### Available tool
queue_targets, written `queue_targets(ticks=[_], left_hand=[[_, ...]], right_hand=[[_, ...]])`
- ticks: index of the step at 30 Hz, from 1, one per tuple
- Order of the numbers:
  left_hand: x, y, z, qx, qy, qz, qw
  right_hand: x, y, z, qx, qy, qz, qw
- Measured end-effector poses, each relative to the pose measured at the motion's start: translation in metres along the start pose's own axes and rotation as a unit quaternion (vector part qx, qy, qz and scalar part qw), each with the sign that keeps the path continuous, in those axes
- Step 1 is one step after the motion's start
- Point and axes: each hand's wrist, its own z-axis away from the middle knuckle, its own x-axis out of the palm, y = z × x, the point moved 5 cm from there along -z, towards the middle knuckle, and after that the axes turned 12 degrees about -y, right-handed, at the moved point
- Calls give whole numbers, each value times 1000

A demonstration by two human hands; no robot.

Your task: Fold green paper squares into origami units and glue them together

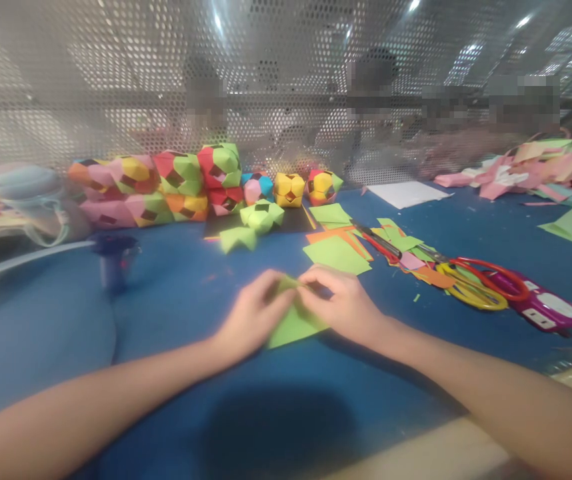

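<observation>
A light green sheet of paper point(296, 323) lies low over the blue table between my hands. My left hand point(261, 307) pinches its upper left part, with the thumb on top. From the other side, my right hand point(343, 300) grips the upper edge, thumb and fingertips close to those of the left. Just beyond my hands are more green square sheets point(339, 255) on top of orange ones. Two folded green paper pieces point(262, 215) sit farther back, on and beside a dark sheet. Slight blur hides the exact fold under my fingertips.
Colourful folded paper balls point(179, 175) are stacked along a perforated metal screen point(286, 80). To the right lie yellow-handled scissors point(471, 290), red-handled scissors point(509, 283), paper scraps and a purple packet point(551, 303). A pale lidded cup point(26, 200) stands left; a pink paper pile point(521, 170) lies far right.
</observation>
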Motion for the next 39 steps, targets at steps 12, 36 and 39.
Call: queue_targets(ticks=[12,36,39], left_hand=[[-4,-9,-5,-12,11,21,1000],[-2,-11,-13,-31,-43,-29,998],[-3,-13,-15,-39,-63,2,997]], right_hand=[[1,13,-3,95,-38,-40,994],[7,19,-4,11,-58,-38,998],[4,17,-4,-35,-50,-37,997]])
